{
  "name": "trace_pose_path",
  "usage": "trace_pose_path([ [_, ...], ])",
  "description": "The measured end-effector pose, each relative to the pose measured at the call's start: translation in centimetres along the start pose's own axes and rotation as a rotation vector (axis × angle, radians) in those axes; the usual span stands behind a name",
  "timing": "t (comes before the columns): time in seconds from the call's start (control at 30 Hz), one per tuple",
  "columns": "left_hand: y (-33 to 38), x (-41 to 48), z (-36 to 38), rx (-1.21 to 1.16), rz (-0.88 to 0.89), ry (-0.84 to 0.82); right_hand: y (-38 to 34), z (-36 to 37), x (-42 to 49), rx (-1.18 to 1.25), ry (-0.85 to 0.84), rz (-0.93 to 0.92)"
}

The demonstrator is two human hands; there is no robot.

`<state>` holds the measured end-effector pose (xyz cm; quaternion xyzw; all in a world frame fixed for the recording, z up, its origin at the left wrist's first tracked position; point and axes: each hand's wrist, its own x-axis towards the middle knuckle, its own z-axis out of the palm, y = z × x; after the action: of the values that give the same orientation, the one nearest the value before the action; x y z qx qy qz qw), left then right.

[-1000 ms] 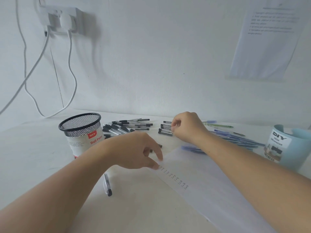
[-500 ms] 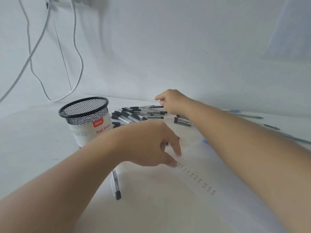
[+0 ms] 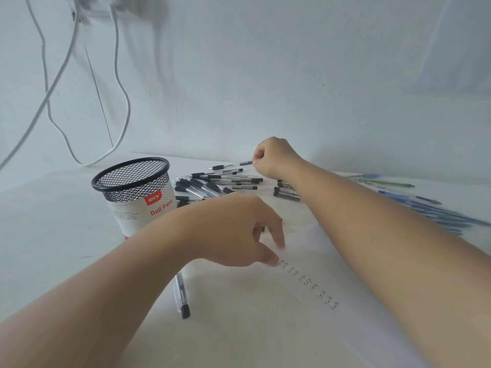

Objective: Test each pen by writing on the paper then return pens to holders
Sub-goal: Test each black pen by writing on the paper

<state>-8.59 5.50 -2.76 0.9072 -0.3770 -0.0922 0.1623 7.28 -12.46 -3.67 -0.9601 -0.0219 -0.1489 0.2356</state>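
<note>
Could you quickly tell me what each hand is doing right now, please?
Left hand: open, fingers pressing the paper.
Right hand: closed, pinching a black pen.

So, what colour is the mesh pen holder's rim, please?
Black; the mesh pen holder shows best in the head view.

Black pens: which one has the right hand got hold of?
The black pen at the far edge of the pile, its end pinched by the right hand. The others lie loose, unheld.
</note>
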Motion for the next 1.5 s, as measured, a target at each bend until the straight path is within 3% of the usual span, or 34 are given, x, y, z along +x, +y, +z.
trace_pose_path([
  [0.1,-0.1,0.0,0.0,-0.005,0.009,0.008,-0.6,-1.7,-0.8,0.222,0.209,0.023],
  [0.2,0.0,-0.1,0.0,-0.005,0.007,0.01,-2.0,-4.7,-2.4,0.633,0.387,0.11],
  [0.33,0.2,-0.5,-0.1,0.004,0.009,0.015,-3.8,-9.0,-5.9,1.203,0.386,0.251],
  [0.43,0.3,-0.6,0.0,0.005,0.013,0.03,-4.0,-11.3,-10.1,1.412,0.287,0.24],
  [0.6,0.7,-1.0,-0.1,0.01,0.01,0.033,-3.8,-13.0,-19.1,1.365,-0.034,0.215],
  [0.9,1.5,-1.5,0.2,0.043,0.008,0.063,-1.8,-12.5,-25.5,1.425,-0.195,0.191],
  [1.0,1.4,-1.4,0.2,0.048,0.008,0.063,-1.6,-12.0,-25.8,1.358,-0.25,0.255],
  [1.13,1.2,-1.1,0.2,0.045,0.006,0.058,-0.5,-11.9,-26.3,1.222,-0.442,0.291],
  [1.33,0.6,-0.6,0.1,0.017,0.025,0.042,1.4,-11.5,-27.3,1.107,-0.523,0.241],
  [1.5,0.2,-0.5,0.2,0.012,0.024,0.03,1.4,-9.5,-27.3,0.832,-0.326,0.127],
])
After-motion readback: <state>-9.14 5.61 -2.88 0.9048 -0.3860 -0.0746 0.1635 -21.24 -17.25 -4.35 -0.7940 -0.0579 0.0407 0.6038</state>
